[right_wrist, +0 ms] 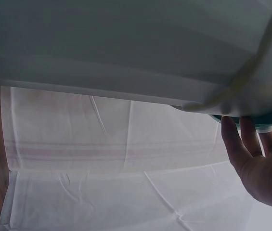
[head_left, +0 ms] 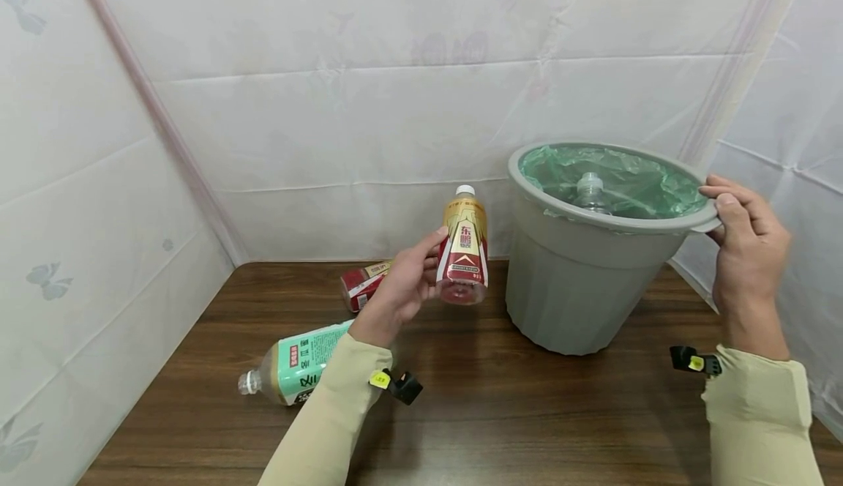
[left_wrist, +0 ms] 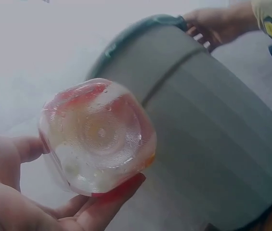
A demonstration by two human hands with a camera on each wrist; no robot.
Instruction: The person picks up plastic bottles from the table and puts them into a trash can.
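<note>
Left hand [head_left: 405,277]: fingers grasping a red-and-gold drink bottle [head_left: 464,248]; some finger length vanishes behind it in the head view.
Held bottle: raised above the tabletop [head_left: 527,420], with a grey bin [head_left: 573,288] at its 3 o'clock; long axis near vertical in the head view, white cap toward 12 o'clock. The left wrist view faces its base, concealing the cap.
Right hand [head_left: 751,241]: fingers gripping the bin's rim at 2 o'clock; cut off at the right wrist view's edge.
Clear bottle [head_left: 590,192]: inside the green liner [head_left: 546,167], neck toward 12 o'clock, lower part hidden by the rim.
Second red bottle [head_left: 358,287]: lying between 8 and 9 o'clock, one end behind the left hand.
Green-labelled bottle [head_left: 306,361]: lying at 8 o'clock, neck likewise; base covered by the sleeve [head_left: 336,405].
</note>
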